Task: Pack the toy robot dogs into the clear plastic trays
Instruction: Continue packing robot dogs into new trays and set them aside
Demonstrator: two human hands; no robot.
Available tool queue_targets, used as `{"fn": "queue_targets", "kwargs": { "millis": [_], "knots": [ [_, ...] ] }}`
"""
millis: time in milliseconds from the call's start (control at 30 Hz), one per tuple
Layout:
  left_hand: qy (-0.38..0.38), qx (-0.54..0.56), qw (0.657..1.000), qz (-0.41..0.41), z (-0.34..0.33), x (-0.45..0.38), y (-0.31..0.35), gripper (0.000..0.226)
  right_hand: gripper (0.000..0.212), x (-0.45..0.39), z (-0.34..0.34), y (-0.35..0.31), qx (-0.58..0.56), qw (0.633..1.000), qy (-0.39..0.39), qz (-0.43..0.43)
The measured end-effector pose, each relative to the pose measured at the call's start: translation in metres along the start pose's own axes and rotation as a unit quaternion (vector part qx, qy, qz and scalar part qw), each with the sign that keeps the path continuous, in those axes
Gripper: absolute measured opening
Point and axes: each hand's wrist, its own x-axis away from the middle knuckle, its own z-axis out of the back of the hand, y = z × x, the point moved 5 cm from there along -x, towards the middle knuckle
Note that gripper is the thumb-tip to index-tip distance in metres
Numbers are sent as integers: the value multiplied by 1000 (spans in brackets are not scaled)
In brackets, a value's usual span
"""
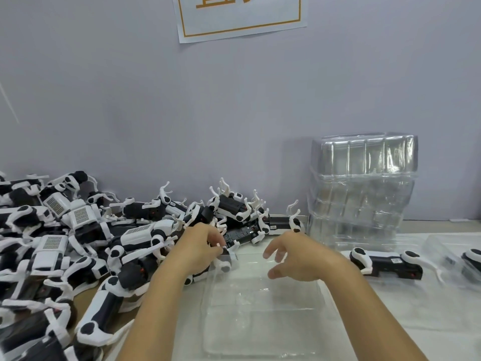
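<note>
Black-and-white toy dogs (pixel 86 230) heaped in a big pile across the left of the table (pixel 390 321), against the grey wall (pixel 182 113). White legs sticking up at all angles, black bodies, some with a perforated grille panel on the back. Pile stretched right along the wall to just beside a stack of trays (pixel 361 194). Stack clear, ribbed, leaning slightly, standing at the back right.

1 empty clear tray (pixel 260 316) lay flat in front, centre of the table, between both forearms. Hard to trace its edges because of the clear plastic.

1 separate dog (pixel 385 264) lay on its side to the right of the empty tray, in front of the stack; whether it sat in a tray could not be told. Another dog (pixel 472 261) partly visible at the far right edge, inside clear plastic.

Left hand (pixel 200 246) reached to the pile's near edge, fingers curled, pinching a white leg of a small dog (pixel 221 267) at the tray's back left corner. Right hand (pixel 299 256) hovered over the tray's back edge, fingers spread and loosely bent, holding nothing, apart from the toys.

Paper sign (pixel 242 16) with orange border taped on the wall, top centre.
</note>
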Motion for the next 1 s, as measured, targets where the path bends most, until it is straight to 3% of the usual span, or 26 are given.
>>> {"fn": "queue_targets", "kwargs": {
  "millis": [167,300,500,633,833,900,1000],
  "knots": [
    [40,18,999,-1,1,-3,1,21,38,-1,3,2,-2,1000,7,8],
    [131,71,989,2,16,0,2,29,29,-4,-1,4,0,1000,14,4],
    [263,226,938,-9,44,7,6,33,29,-7,-1,3,10,1000,14,13],
    [313,316,896,-22,53,10,9,29,29,-3,2,-1,6,999,27,31],
    [292,485,823,-53,47,13,23,30,41,-2,16,-26,-123,966,183,133],
    [251,551,792,-78,40,12,39,29,42,0,15,-36,-180,944,214,172],
    [152,643,741,-119,25,11,65,29,23,1,18,-41,-262,900,287,198]
  ]
}}
